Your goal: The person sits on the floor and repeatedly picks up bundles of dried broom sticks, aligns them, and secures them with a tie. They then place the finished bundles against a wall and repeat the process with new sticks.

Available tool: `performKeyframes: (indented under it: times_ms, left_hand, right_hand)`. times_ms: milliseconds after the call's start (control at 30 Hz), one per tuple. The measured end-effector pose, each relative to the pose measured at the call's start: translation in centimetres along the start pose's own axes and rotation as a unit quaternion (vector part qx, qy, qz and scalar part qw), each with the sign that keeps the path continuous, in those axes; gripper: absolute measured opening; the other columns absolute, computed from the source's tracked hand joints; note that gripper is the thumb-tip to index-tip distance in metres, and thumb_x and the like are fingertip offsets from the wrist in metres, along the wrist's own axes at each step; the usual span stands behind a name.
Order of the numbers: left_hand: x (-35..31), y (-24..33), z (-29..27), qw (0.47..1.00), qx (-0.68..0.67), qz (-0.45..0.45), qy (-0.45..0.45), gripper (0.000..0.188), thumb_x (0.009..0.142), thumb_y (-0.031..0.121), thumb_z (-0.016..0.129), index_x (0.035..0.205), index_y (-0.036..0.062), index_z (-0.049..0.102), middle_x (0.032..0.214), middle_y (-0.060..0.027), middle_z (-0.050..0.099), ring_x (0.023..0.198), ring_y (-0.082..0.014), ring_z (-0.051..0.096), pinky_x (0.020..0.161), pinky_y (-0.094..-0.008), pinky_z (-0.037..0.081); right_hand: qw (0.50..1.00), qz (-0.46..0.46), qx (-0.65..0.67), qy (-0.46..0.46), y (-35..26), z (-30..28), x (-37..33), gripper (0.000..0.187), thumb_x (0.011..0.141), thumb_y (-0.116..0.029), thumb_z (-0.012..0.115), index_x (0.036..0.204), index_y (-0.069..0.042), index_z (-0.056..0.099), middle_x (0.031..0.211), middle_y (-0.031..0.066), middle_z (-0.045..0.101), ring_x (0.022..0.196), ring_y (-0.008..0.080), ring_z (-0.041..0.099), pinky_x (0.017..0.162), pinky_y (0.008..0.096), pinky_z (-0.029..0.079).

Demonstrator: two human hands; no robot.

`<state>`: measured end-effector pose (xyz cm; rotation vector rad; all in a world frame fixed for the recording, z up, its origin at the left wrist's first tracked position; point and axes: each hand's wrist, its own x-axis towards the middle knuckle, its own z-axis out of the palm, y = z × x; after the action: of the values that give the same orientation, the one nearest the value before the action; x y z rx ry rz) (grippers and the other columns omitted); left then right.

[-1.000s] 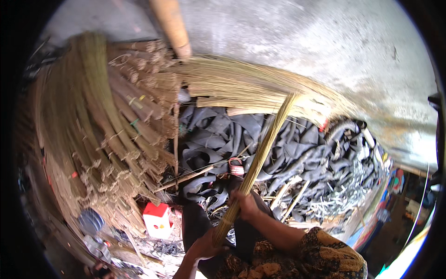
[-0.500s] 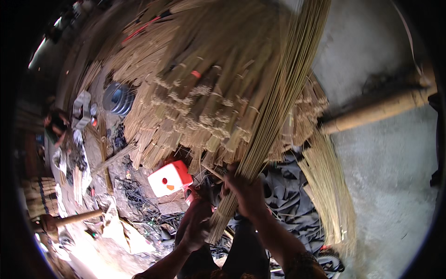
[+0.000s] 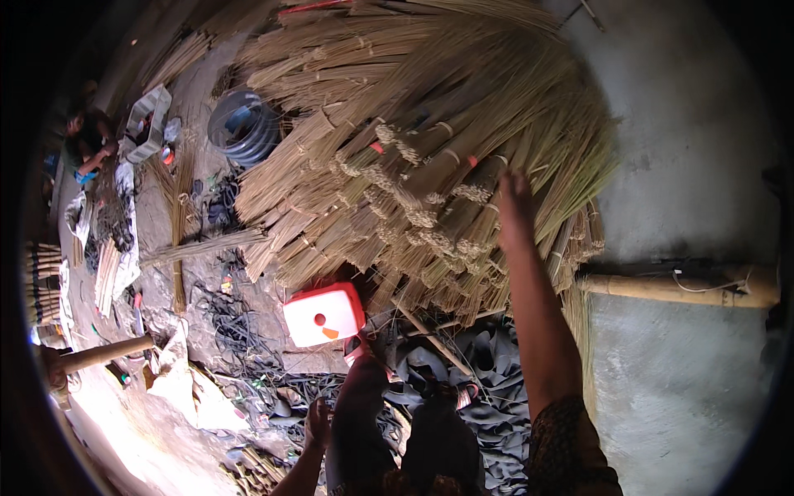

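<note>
A large heap of tied bundles of thin, dry, straw-like sticks (image 3: 397, 198) spreads out in front of me, many cut ends facing my side. My right arm stretches forward over its right part. My right hand (image 3: 515, 207) rests on the bundles there, fingers extended and nothing seen gripped. Low down beside my left knee is my left hand (image 3: 317, 423), holding nothing, its fingers loosely apart. A red and white plastic container (image 3: 322, 316) stands at the near edge of the heap.
Black rubber-like scraps (image 3: 504, 372) cover the floor around my feet. A grey bucket (image 3: 245, 131) and a pale crate (image 3: 149, 124) stand at the left, near a seated person (image 3: 89, 145). A bamboo pole (image 3: 662, 289) juts along the right wall. A wooden post (image 3: 107, 354) lies at left.
The long stick bundle has left my hands. My right hand has moved forward onto the heap, my left back beside my knee. The view has shifted.
</note>
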<state>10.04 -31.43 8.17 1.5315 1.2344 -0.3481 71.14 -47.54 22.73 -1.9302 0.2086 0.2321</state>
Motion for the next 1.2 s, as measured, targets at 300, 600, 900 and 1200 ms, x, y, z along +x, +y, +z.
performKeyframes:
  times_ms: [300, 600, 900, 1200]
  left_hand:
    - [-3.7, 0.4, -2.2, 0.986, 0.118, 0.038, -0.112, 0.062, 0.094, 0.044, 0.07, 0.138, 0.003, 0.054, 0.128, -0.0269, 0.062, 0.119, -0.0439, 0.061, 0.105, -0.0491, 0.048]
    - [-2.9, 1.5, -1.0, 0.987, 0.094, -0.008, -0.133, 0.065, 0.09, 0.051, 0.07, 0.141, 0.0131, 0.054, 0.14, -0.026, 0.052, 0.132, -0.0469, 0.05, 0.108, -0.0526, 0.045]
    - [-8.2, 3.0, 0.8, 0.994, -0.007, -0.033, -0.107, 0.052, 0.094, 0.049, 0.066, 0.138, 0.0218, 0.06, 0.144, -0.0186, 0.054, 0.135, -0.0413, 0.051, 0.11, -0.0543, 0.045]
    - [-11.1, 2.4, -0.5, 0.991, -0.104, -0.083, -0.004, 0.034, 0.096, 0.041, 0.064, 0.12, 0.0178, 0.071, 0.127, -0.0166, 0.063, 0.12, -0.0381, 0.059, 0.102, -0.0483, 0.05]
  right_hand:
    - [0.938, -0.075, -0.332, -0.068, 5.3, 8.9, -0.8, 0.081, 0.101, -0.057, 0.055, 0.157, -0.001, 0.035, 0.158, 0.0282, 0.036, 0.146, 0.0417, 0.038, 0.121, 0.0497, 0.032]
    - [0.743, -0.191, -0.548, -0.333, 7.3, -6.1, -10.4, 0.064, 0.103, -0.047, 0.055, 0.146, 0.0, 0.049, 0.136, 0.03, 0.059, 0.129, 0.0466, 0.055, 0.108, 0.0467, 0.045]
    - [0.609, -0.088, -0.538, -0.577, 11.2, 1.1, -17.9, 0.034, 0.105, -0.025, 0.055, 0.128, -0.002, 0.065, 0.124, 0.0197, 0.07, 0.121, 0.0337, 0.065, 0.102, 0.0416, 0.049]
    - [0.713, -0.039, -0.323, -0.621, -1.4, 27.4, -26.9, 0.047, 0.11, -0.028, 0.051, 0.148, -0.001, 0.049, 0.143, 0.0155, 0.06, 0.126, 0.0231, 0.06, 0.107, 0.037, 0.047]
